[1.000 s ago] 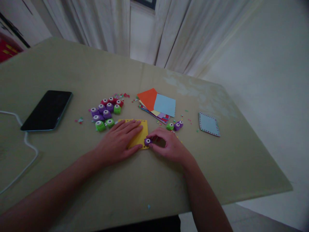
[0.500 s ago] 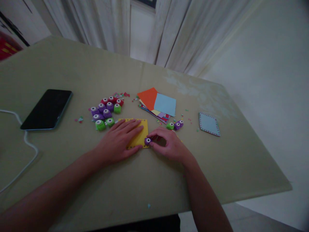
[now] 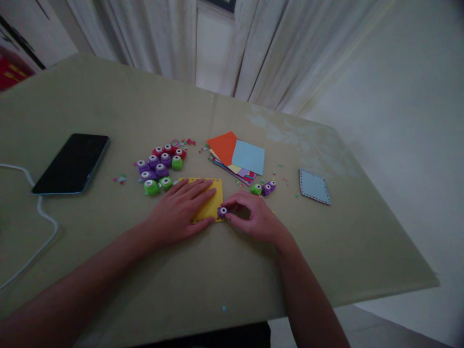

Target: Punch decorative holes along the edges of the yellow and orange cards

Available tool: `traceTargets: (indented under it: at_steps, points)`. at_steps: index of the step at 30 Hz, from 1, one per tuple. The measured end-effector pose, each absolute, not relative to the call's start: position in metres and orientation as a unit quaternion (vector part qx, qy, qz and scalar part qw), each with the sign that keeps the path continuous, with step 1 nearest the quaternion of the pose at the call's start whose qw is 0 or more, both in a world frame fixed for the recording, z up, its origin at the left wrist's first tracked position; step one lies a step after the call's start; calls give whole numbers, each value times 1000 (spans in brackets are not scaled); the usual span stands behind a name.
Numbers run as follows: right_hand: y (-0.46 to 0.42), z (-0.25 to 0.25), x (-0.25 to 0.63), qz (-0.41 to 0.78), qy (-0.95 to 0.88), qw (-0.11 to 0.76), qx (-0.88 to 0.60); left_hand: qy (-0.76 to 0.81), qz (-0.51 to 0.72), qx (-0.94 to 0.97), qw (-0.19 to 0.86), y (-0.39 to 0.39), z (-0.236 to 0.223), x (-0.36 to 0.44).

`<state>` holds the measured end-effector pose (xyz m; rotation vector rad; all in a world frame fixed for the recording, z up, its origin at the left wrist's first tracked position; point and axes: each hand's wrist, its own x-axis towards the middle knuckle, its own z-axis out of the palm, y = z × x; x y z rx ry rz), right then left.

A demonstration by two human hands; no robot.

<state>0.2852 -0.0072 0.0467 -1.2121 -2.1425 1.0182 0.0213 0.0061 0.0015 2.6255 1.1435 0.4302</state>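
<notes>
A yellow sheet of paper (image 3: 213, 203) with small holes along its top and bottom edges lies on the table. My left hand (image 3: 183, 205) rests flat across it, fingers stretched out and covering much of its left part. At the sheet's right edge sits a small purple craft punch (image 3: 222, 211) with a white round button. The thumb and fingertips of my right hand (image 3: 255, 216) grip this punch from the right. Left of the sheet is a cluster of red, purple and green punches (image 3: 161, 169). Beyond my right hand stand a green punch (image 3: 256, 189) and two purple punches (image 3: 268, 187).
Coloured paper sheets (image 3: 248, 156) are stacked behind the yellow one. A light blue sheet (image 3: 314, 186) with punched edges lies at the right. A black tablet (image 3: 71, 164) with a white cable (image 3: 50, 221) is at the left. Paper bits (image 3: 188, 141) are scattered about the table (image 3: 174, 285).
Both hands keep their places, the left flat on the yellow sheet and the right on the purple craft punch. Only a very slight shift of the whole view shows.
</notes>
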Motion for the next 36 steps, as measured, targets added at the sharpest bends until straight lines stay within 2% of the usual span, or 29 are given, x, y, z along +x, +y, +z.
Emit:
traceTargets:
  at_steps: [22,28,36]
  points:
    - [-7,46,285,383,-756,251,-468,393,162,895,134,7,1,23]
    - [-2,42,282,470,-672,270,-506,392,162,897,126,7,1,23]
    - [6,49,279,514,-639,222,-527,392,165,896,126,7,2,24]
